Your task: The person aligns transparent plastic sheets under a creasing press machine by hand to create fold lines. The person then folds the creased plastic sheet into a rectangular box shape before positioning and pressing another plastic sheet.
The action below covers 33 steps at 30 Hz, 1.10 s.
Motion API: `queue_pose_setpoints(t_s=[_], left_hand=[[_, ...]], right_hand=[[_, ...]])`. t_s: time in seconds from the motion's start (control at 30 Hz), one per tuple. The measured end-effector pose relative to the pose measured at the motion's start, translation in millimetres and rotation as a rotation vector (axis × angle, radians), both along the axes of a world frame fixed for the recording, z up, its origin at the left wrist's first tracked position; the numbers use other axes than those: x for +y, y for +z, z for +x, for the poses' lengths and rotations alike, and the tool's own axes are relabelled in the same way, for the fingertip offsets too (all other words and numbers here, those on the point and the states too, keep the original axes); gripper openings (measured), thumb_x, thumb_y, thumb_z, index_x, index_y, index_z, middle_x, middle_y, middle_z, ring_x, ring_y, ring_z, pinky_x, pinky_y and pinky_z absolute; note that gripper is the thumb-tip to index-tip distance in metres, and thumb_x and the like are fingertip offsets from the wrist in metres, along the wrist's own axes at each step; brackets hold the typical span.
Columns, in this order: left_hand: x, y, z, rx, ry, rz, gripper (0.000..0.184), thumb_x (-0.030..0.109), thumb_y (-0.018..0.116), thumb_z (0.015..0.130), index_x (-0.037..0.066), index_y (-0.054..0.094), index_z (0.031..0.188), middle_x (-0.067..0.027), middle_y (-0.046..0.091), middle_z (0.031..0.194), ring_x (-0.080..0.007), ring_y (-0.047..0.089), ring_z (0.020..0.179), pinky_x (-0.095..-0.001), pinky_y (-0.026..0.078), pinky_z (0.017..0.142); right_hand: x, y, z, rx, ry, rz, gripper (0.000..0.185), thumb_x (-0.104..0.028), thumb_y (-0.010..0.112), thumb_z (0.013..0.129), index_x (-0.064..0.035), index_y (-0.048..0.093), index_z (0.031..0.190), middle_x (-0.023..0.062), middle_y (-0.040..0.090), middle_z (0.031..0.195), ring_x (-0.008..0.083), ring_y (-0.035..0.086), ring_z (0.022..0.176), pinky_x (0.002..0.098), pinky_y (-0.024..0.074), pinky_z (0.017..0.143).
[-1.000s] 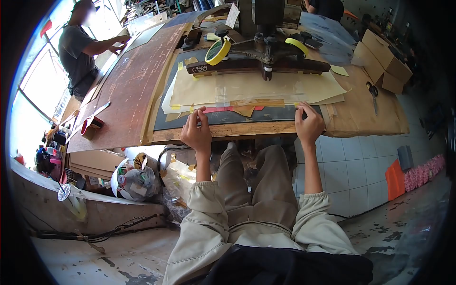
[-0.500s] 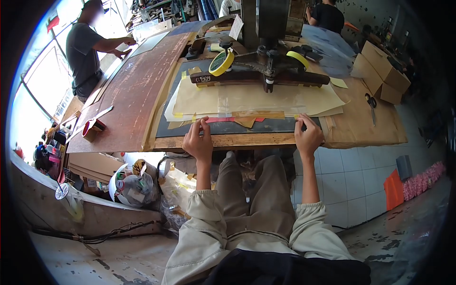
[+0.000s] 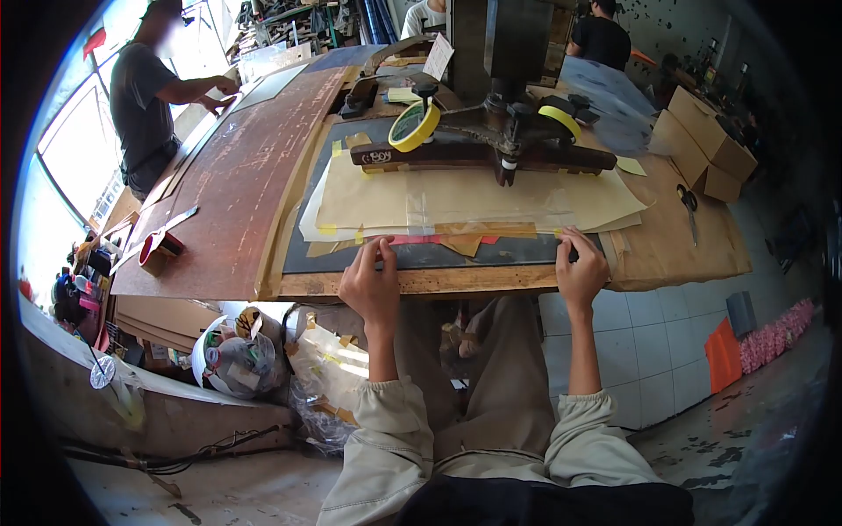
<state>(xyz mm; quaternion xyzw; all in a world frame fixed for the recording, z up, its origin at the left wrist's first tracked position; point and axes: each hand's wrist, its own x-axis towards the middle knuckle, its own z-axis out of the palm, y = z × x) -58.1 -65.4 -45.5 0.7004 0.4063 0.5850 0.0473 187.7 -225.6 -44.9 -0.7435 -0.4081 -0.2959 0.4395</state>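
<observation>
A stack of tan paper sheets [image 3: 351,206] lies on a dark board [image 3: 307,256], with clear film and strips of tape along the near side. Above the stack's far part is a dark press bar [image 3: 474,159] carrying rolls of yellow tape [image 3: 414,128]. My left hand [image 3: 371,285] is closed in a pinch at the stack's near edge, beside a pink-red piece [image 3: 417,238]. At the same edge, farther right, the thumb and forefinger of my right hand [image 3: 581,267] pinch by a yellow tape tab. Both fingertip grips seem to be on the tan sheet; their undersides are hidden.
Scissors [image 3: 688,210] lie on the brown paper at right, near an open cardboard box [image 3: 702,145]. At left, a tape dispenser [image 3: 160,252] rests on the brown board [image 3: 237,184]. A person [image 3: 145,96] stands by the left side; others are behind the press.
The view has tilted, so the table and both my hands appear slightly lower. Both hands keep their pinch at the near edge. The person at left has shifted their hands.
</observation>
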Motion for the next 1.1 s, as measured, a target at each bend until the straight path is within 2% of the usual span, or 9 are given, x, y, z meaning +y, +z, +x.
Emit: queue_pose_setpoints(t_s=[0.23,0.47,0.57,0.63,0.67,0.77,0.87,0.97,1.1], left_hand=[[0.8,-0.5,1.9,0.033,0.051,0.011,0.009,0.017,0.065,0.089,0.016,0.073,0.086,0.0004,0.070,0.076,-0.0188,0.067,0.066,-0.0323,0.048,0.059],[1.1,0.6,3.2,0.025,0.064,0.014,0.009,0.017,0.065,0.089,0.017,0.073,0.085,0.0016,0.070,0.076,-0.0173,0.067,0.065,-0.0306,0.047,0.058],[0.5,3.8,2.7,0.090,0.069,0.000,0.009,0.019,0.065,0.088,0.017,0.073,0.087,0.0015,0.071,0.079,-0.0176,0.068,0.070,-0.0317,0.048,0.061],[0.2,8.3,0.9,0.161,0.067,0.014,0.009,0.021,0.065,0.088,0.017,0.073,0.090,0.0013,0.071,0.081,-0.0178,0.068,0.073,-0.0326,0.048,0.063],[-3.7,14.4,-2.9,0.238,0.010,-0.131,0.012,0.022,0.066,0.087,0.017,0.071,0.097,0.0011,0.071,0.094,-0.0200,0.067,0.088,-0.0342,0.048,0.074],[5.4,24.5,-4.7,0.382,-0.058,-0.040,0.018,0.023,0.066,0.087,0.014,0.069,0.103,-0.0012,0.069,0.109,-0.0221,0.062,0.104,-0.0362,0.046,0.084],[33.4,36.9,2.7,0.492,-0.284,-0.034,0.027,0.023,0.065,0.088,0.011,0.066,0.111,-0.0035,0.064,0.122,-0.0246,0.055,0.116,-0.0392,0.043,0.093],[74.2,47.8,29.9,0.645,-0.488,0.030,0.032,0.021,0.063,0.089,0.010,0.061,0.119,-0.0090,0.059,0.130,-0.0261,0.054,0.119,-0.0414,0.042,0.098],[96.9,36.7,53.0,0.782,-0.541,0.119,0.039,0.013,0.059,0.087,0.011,0.057,0.126,-0.0151,0.047,0.143,-0.0300,0.047,0.130,-0.0434,0.038,0.105]], right_hand=[[-2.4,2.2,-0.6,-0.016,0.016,-0.089,0.014,-0.004,0.059,0.081,0.0000,0.071,0.086,0.0139,0.073,0.095,0.0301,0.069,0.099,0.0385,0.0531,0.086],[-21.8,35.1,9.4,0.139,0.240,-0.414,0.015,-0.011,0.063,0.086,-0.0021,0.070,0.097,0.0184,0.068,0.110,0.0343,0.064,0.104,0.0402,0.0504,0.089],[-23.9,52.2,27.5,0.180,0.278,-0.469,0.018,-0.012,0.062,0.087,0.0006,0.069,0.098,0.0198,0.068,0.110,0.0351,0.063,0.105,0.0405,0.0499,0.091],[-14.3,52.4,46.1,0.080,0.237,-0.438,0.019,-0.010,0.062,0.087,0.0037,0.068,0.098,0.0200,0.068,0.109,0.0370,0.063,0.103,0.0413,0.0497,0.091],[-5.7,52.3,56.4,0.040,0.231,-0.428,0.019,-0.009,0.061,0.087,0.0042,0.068,0.098,0.0200,0.068,0.109,0.0372,0.063,0.102,0.0415,0.0498,0.091],[22.0,55.6,72.9,-0.038,0.214,-0.388,0.020,-0.007,0.061,0.086,0.0032,0.067,0.101,0.0188,0.067,0.107,0.0365,0.063,0.101,0.0418,0.0496,0.090],[51.9,51.4,90.0,-0.226,0.239,-0.361,0.024,-0.004,0.060,0.083,0.0012,0.066,0.106,0.0168,0.066,0.108,0.0345,0.061,0.104,0.0416,0.0481,0.091],[64.3,38.3,99.3,-0.306,0.269,-0.353,0.033,-0.001,0.060,0.079,0.0001,0.063,0.112,0.0152,0.063,0.112,0.0343,0.057,0.109,0.0423,0.0458,0.092],[63.7,27.8,100.9,-0.321,0.280,-0.417,0.044,0.000,0.060,0.078,-0.0010,0.058,0.122,0.0142,0.058,0.119,0.0347,0.055,0.111,0.0442,0.0441,0.094]])
